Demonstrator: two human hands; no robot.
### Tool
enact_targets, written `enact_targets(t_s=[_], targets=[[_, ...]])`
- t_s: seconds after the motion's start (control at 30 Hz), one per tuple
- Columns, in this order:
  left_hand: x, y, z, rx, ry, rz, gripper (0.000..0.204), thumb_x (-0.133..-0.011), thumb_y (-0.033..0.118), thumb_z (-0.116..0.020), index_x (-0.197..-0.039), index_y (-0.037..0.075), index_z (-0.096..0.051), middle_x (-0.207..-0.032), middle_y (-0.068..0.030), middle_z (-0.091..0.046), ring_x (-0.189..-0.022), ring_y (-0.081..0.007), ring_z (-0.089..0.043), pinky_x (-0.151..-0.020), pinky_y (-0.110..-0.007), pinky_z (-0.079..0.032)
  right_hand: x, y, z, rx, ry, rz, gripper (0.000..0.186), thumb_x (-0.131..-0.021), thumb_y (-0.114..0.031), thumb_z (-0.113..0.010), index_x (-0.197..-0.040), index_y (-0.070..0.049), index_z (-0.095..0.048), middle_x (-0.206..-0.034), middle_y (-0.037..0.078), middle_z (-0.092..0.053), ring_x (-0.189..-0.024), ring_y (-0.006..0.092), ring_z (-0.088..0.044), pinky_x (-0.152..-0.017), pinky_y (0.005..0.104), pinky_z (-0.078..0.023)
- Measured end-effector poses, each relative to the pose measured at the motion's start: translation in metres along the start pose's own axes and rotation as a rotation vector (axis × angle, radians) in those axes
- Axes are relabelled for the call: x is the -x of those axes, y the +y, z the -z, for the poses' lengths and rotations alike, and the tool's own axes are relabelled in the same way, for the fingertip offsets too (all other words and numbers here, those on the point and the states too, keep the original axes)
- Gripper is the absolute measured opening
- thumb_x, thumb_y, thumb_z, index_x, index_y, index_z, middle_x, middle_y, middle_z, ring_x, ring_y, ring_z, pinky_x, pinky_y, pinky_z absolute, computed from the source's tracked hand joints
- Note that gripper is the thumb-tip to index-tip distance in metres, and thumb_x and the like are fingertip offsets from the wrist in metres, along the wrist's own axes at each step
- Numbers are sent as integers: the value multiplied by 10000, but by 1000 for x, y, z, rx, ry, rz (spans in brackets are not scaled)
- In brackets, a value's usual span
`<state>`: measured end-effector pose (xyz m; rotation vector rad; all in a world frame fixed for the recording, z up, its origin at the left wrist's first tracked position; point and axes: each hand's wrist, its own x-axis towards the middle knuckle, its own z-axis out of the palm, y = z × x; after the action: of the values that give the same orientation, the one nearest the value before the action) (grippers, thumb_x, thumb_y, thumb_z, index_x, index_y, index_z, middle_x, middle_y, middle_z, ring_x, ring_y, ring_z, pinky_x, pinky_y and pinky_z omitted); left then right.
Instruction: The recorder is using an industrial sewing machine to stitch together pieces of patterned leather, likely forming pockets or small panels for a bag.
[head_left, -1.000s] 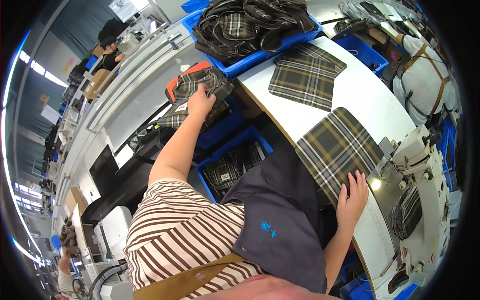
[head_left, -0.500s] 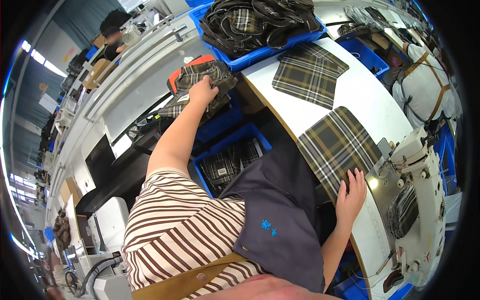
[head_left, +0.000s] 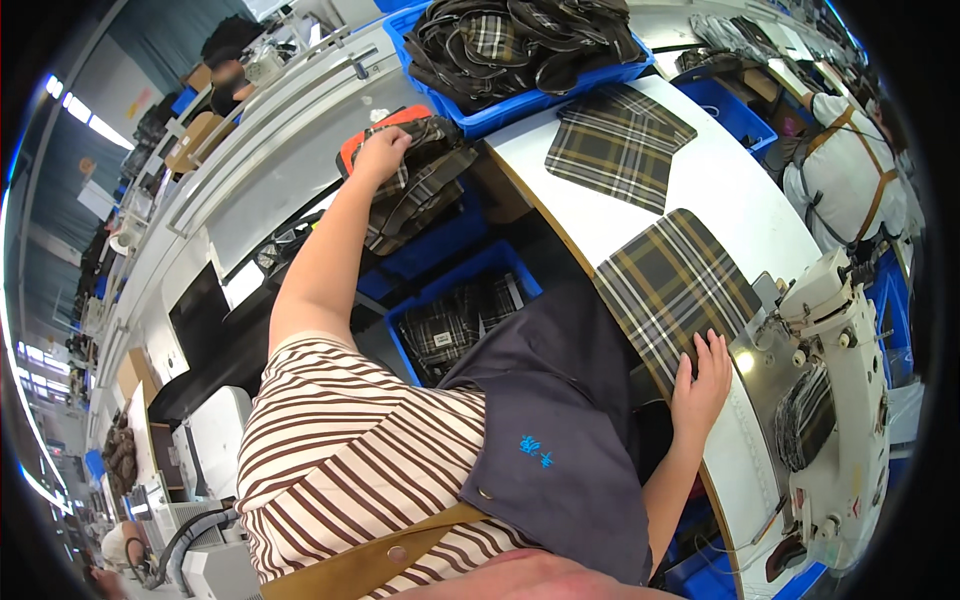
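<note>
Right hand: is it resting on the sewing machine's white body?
No, the right hand lies flat on the plaid fabric piece on the white table, apart from the sewing machine.

A factory hall with long grey workbenches (head_left: 270,180), strip ceiling lights (head_left: 75,115) and a white worktable (head_left: 740,190).

Brown cardboard boxes (head_left: 190,140) along far-left shelving
</note>
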<state>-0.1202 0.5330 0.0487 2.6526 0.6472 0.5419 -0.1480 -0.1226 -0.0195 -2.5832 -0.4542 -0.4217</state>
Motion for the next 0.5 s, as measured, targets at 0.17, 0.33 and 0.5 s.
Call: enact_targets(t_s=[0.17,0.33,0.5], targets=[[2,74,53,28,-109,44,312,-1014,328,-598,-1126,55,-699,-1059,-181,-743,-1016,-356,-698,-885,-438,-519,3,1,2,3,22,-13,364,-968,-191,-618,-1293,-37,-675,-1472,132,-590,-1437,349,-468,-1215,485,-313],[24,153,66,80,90,-230,301,-1041,317,-569,-1158,52,-650,-1063,-191,-718,-1022,-376,-671,-896,-424,-511,4,2,2,24,41,-25,357,-970,-194,-624,-1290,-46,-679,-1467,128,-594,-1435,344,-471,-1212,480,-317],[42,254,70,709,-312,-417,212,-1032,262,-660,-1082,57,-638,-883,32,-636,-830,-91,-575,-770,-262,-462,6,-2,1,7,69,-9,369,-936,-220,-690,-1260,-44,-684,-1430,152,-605,-1407,367,-485,-1191,510,-338]])
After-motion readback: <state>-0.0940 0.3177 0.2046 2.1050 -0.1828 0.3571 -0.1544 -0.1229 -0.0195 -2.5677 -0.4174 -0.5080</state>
